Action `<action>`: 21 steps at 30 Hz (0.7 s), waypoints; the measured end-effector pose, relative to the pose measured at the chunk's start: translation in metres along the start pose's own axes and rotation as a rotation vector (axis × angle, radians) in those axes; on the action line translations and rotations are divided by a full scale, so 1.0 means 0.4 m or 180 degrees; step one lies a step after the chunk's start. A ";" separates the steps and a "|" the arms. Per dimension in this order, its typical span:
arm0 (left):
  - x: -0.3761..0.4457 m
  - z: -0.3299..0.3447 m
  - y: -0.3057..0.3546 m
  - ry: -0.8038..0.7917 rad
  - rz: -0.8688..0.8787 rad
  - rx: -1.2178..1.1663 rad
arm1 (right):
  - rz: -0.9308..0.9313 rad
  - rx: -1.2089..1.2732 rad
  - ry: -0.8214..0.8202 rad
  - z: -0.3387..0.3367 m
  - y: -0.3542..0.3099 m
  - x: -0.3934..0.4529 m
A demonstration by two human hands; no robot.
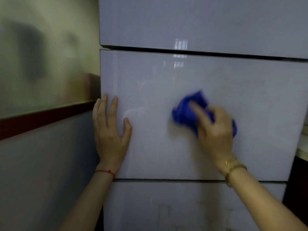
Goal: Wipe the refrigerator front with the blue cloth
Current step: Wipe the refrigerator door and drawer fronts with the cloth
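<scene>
right hand [215, 129] is pressing a bunched blue cloth [188, 112] against the middle panel [166, 147] of the refrigerator front, fingers curled over the wad and gripping it, index finger lying across the top of the fabric. the cloth is sitting a little right of the panel's centre, and both it and the hand are showing blurred (fine finger detail is hard to read). a gold bracelet [233, 169] is circling that wrist. left hand [110, 130] is lying flat and spread on the same panel at its left edge, fingers pointing up, thumb out to the side, holding nothing; a thin red string [105, 172] is tied at the wrist. the glossy pale grey front is reflecting a bright window near its top, with dark gaps dividing it from the upper panel [200, 22] and lower panel [166, 205]. to the left, a dark red strip [41, 117] is running along the wall [33, 55].
</scene>
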State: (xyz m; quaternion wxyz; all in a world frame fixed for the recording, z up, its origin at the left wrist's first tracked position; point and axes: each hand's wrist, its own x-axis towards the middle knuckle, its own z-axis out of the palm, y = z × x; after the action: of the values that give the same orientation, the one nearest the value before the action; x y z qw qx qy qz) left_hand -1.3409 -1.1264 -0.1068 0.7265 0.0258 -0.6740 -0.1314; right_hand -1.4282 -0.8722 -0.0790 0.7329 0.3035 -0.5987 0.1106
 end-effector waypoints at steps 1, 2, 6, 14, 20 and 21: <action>0.000 0.000 0.000 -0.0002 0.0002 0.0001 | 0.0481 0.0024 0.0187 0.013 0.014 0.073; 0.000 0.000 0.000 -0.0014 -0.0001 0.0004 | 0.0836 0.0034 0.0330 0.027 0.015 0.136; 0.001 0.000 -0.004 -0.0072 -0.0028 -0.0020 | 0.0346 -0.0012 0.0337 0.061 -0.097 0.128; -0.002 0.001 -0.001 -0.0049 0.0001 -0.0008 | 0.0080 -0.0055 -0.0250 -0.027 -0.028 -0.128; -0.002 0.000 0.005 -0.0048 -0.0004 -0.0026 | 0.1305 -0.0014 0.0317 -0.014 0.044 0.009; -0.002 0.001 0.005 -0.0041 -0.0001 -0.0043 | 0.0974 -0.0074 0.0171 -0.013 0.012 -0.046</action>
State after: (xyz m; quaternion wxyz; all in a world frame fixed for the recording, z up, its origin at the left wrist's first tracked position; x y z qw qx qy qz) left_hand -1.3410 -1.1241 -0.1071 0.7223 0.0201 -0.6778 -0.1362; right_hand -1.4314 -0.8619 -0.0953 0.7267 0.1973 -0.6194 0.2221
